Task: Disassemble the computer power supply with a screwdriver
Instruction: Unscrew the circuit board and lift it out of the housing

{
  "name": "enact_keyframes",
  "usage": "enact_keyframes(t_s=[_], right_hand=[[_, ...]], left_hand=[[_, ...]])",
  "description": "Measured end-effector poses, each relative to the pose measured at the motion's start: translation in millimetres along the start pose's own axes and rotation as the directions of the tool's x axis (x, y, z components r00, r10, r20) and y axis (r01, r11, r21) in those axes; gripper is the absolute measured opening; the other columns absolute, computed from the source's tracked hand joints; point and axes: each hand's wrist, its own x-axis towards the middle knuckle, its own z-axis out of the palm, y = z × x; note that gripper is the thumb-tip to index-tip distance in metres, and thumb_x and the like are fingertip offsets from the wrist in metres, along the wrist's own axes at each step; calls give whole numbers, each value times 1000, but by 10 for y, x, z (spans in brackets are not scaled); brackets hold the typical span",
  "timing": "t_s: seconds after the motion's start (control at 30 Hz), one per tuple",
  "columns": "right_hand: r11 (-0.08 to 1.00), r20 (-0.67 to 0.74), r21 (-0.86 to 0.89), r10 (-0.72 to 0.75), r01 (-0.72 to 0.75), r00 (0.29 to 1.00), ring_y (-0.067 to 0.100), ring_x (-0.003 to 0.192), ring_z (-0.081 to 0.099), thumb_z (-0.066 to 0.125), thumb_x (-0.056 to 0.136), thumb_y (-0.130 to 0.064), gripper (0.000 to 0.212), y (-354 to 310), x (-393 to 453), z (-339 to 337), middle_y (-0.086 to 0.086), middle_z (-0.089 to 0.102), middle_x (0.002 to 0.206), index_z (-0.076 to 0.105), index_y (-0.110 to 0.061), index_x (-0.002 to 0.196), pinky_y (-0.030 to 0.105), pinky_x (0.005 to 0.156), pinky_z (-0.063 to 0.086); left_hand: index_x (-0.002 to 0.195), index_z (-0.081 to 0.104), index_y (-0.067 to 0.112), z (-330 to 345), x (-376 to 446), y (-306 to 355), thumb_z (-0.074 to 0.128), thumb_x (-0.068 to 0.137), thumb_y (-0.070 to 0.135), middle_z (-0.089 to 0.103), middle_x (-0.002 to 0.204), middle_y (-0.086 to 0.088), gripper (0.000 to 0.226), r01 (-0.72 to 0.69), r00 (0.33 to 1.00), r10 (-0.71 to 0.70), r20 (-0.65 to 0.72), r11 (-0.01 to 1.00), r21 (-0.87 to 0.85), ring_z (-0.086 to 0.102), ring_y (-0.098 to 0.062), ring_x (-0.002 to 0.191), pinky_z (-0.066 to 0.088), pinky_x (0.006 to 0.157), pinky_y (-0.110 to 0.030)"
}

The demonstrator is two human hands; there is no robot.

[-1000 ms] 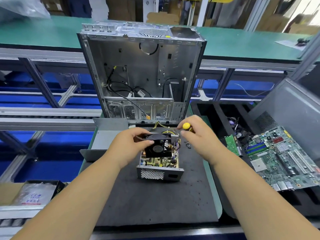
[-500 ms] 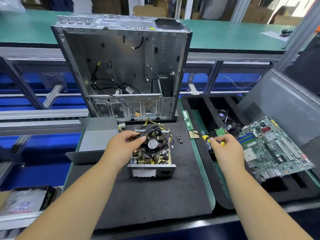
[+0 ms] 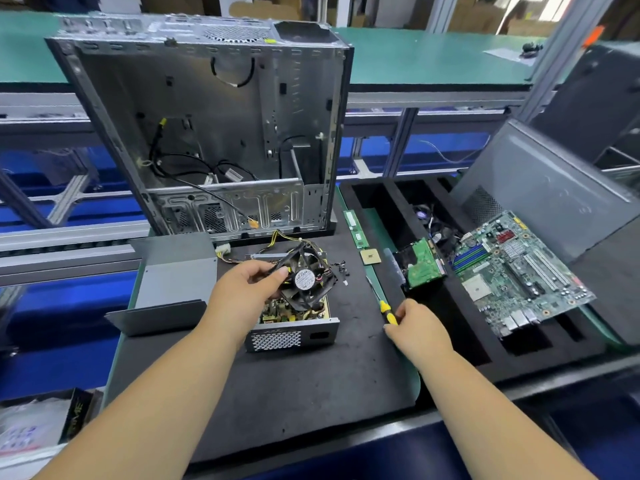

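Observation:
The open power supply (image 3: 291, 336) sits on the black mat (image 3: 277, 393), its circuit board showing and its perforated wall facing me. My left hand (image 3: 242, 289) grips the black fan (image 3: 304, 278), tilted up above the board with its wires still running down into the unit. My right hand (image 3: 419, 329) is at the mat's right edge and pinches the rear end of the yellow-handled screwdriver (image 3: 388, 311). The screwdriver's shaft points away from me along that edge.
The grey power supply cover (image 3: 176, 278) lies left of the unit. Behind stands the empty computer case (image 3: 207, 133). Loose screws (image 3: 341, 268), a RAM stick (image 3: 355, 228) and a CPU (image 3: 370, 256) lie nearby. On the right, a black foam tray (image 3: 377, 199) holds the motherboard (image 3: 512, 271).
My right hand took the screwdriver off the power supply, out over the tray, then back down to the mat's right edge. My left hand lifted and tilted the fan.

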Motion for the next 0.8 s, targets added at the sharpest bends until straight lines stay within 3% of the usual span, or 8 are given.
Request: enact_keyframes(t_s=[0.17, 0.3, 0.37, 0.47, 0.57, 0.63, 0.73, 0.8], right_hand=[[1000, 57, -29, 3, -1, 998, 20, 85, 61, 63, 90, -45, 28, 24, -9, -141, -1, 60, 97, 53, -21, 101, 35, 70, 50], [969, -10, 240, -57, 58, 998, 11, 82, 59, 58, 95, -45, 21, 0, 17, -323, -8, 61, 94, 57, -25, 102, 29, 64, 43], [881, 8, 470, -63, 52, 998, 8, 76, 60, 51, 98, -46, 18, -51, 43, -415, -8, 65, 89, 60, -30, 97, 29, 65, 48], [659, 163, 749, -80, -71, 983, 13, 66, 62, 40, 104, -43, 27, -189, 130, -576, -1, 69, 86, 61, -26, 103, 30, 67, 54], [574, 258, 810, -161, -123, 953, 12, 58, 58, 35, 106, -40, 28, -256, 254, -789, -2, 62, 79, 58, -24, 103, 29, 63, 53], [555, 243, 829, -251, -67, 937, 13, 68, 58, 42, 103, -43, 28, -178, 354, -907, -2, 60, 89, 58, -21, 110, 30, 72, 52], [477, 252, 878, -384, -43, 888, 19, 91, 57, 58, 87, -49, 46, 5, 504, -1093, 0, 59, 111, 56, -20, 123, 34, 88, 51], [541, 266, 840, -455, 27, 850, 13, 101, 60, 68, 89, -41, 45, 110, 620, -1194, -4, 57, 123, 56, -27, 130, 31, 94, 48]], left_hand=[[96, 71, 26, 55, -1, 27, 74, 86, 38, 72, 89, 3, 16, 11, 997, -7, 78, 999, -43, 69, -4, 69, 51, 69, -23], [86, 75, 31, 206, 5, 107, 72, 88, 36, 74, 87, 7, 6, 32, 985, -18, 173, 996, -78, 72, -7, 72, 51, 62, -17], [84, 75, 31, 319, 25, 150, 71, 89, 37, 73, 84, 11, 9, 41, 978, -25, 209, 997, -72, 72, -9, 74, 54, 67, -21], [81, 74, 24, 547, 54, 238, 68, 91, 35, 62, 72, 11, 15, 30, 967, -13, 255, 997, -64, 65, -11, 68, 55, 67, -23], [83, 75, 27, 810, 89, 334, 68, 91, 37, 63, 72, 6, 15, 9, 967, -6, 253, 1000, -11, 63, -10, 67, 56, 67, -26], [84, 76, 29, 998, 114, 412, 69, 89, 40, 70, 79, -2, 13, 20, 970, -24, 242, 1000, 23, 64, -10, 67, 57, 73, -33], [80, 75, 31, 1296, 140, 522, 73, 86, 38, 73, 80, 2, 9, 3, 967, -27, 254, 995, 97, 65, -6, 64, 56, 69, -26], [82, 75, 28, 1482, 160, 590, 75, 84, 38, 74, 80, 3, 10, -12, 967, -26, 252, 989, 148, 67, -7, 64, 53, 65, -22]])
